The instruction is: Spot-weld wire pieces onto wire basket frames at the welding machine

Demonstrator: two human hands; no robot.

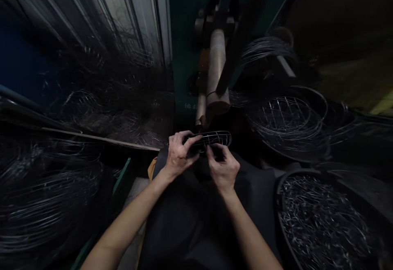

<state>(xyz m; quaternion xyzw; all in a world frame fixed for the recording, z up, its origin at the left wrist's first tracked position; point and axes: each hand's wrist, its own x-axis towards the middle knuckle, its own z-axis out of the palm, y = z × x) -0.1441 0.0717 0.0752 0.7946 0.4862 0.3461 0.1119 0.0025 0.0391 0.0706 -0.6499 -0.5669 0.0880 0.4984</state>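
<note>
Two-handed, with the grip of left hand (178,152) and right hand (225,168) clamped on the round wire frame (216,134), near the metal cylinder (217,65). Probably light, stiff yet springy, easily bent at single wires. Best held by opposite stretches of rim.

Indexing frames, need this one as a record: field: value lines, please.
left hand: holds wire frame at its left
right hand: fingers at frame's near edge
ahead: machine, just beyond frame
near right: tub of wire bits
far right: wire rings
left: more wire
light: dim
</note>
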